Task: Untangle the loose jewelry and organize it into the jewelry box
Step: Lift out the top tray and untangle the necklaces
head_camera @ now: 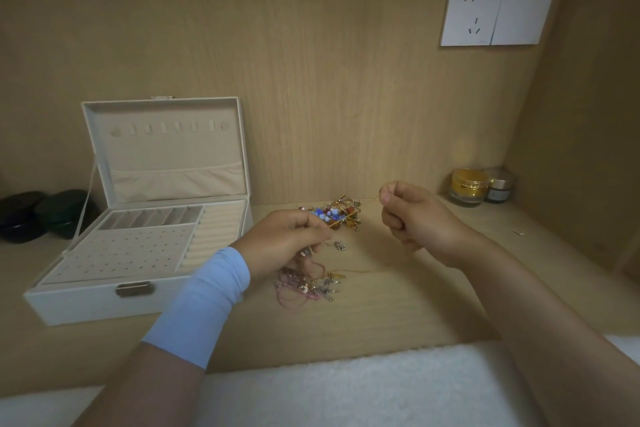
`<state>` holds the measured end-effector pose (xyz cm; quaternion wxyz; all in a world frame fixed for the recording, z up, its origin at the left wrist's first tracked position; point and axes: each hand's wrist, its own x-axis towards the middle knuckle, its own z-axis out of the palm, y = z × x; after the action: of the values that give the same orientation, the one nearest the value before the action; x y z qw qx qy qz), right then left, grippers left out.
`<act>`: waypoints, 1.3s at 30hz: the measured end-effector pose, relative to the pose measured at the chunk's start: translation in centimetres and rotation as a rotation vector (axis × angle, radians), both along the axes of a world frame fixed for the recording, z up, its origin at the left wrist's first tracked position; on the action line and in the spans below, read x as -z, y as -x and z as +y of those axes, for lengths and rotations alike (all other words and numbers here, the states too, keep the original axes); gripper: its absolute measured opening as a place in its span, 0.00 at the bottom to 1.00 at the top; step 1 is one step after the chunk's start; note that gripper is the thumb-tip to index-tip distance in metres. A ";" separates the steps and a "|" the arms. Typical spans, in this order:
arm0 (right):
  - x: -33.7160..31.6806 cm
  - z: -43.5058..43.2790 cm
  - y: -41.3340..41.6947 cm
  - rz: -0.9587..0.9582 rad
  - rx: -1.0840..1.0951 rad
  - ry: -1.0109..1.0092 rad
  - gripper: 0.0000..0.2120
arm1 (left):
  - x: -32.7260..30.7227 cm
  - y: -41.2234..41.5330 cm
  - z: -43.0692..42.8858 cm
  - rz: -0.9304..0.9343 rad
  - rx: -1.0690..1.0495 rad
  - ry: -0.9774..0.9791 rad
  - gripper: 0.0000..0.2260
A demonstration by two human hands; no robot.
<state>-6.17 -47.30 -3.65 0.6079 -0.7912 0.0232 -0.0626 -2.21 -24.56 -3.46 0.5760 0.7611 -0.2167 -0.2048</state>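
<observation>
Your left hand [287, 239] and right hand [414, 215] each pinch one gold chain [369, 199], stretched 8-to-2 o'clock through the beaded tangle [334, 215]. A second, pink tangle [304, 284] lies at 6, and one open jewelry box [86, 302] at 9.

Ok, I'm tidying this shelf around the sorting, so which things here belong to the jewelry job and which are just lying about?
Job: open jewelry box; beaded tangle; pink cord tangle; thin gold chain.
Lying about: gold-lidded jar; small dark jar; two dark cases; wall socket.
</observation>
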 end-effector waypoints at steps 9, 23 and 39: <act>1.5 -1.4 -0.2 0.179 -0.065 0.753 0.08 | 0.1 0.2 -0.1 0.173 0.133 0.275 0.13; 0.5 2.7 1.0 0.112 -0.481 0.127 0.08 | 0.6 0.3 -1.3 0.134 0.191 0.316 0.14; -0.1 -0.4 0.8 0.238 -0.092 0.650 0.11 | 1.9 -0.7 0.0 -0.523 0.120 -0.606 0.08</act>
<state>-6.97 -47.69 -3.57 0.3195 -0.9453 0.0369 0.0534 -1.52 -24.58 -5.33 0.2378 0.9090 -0.3297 -0.0923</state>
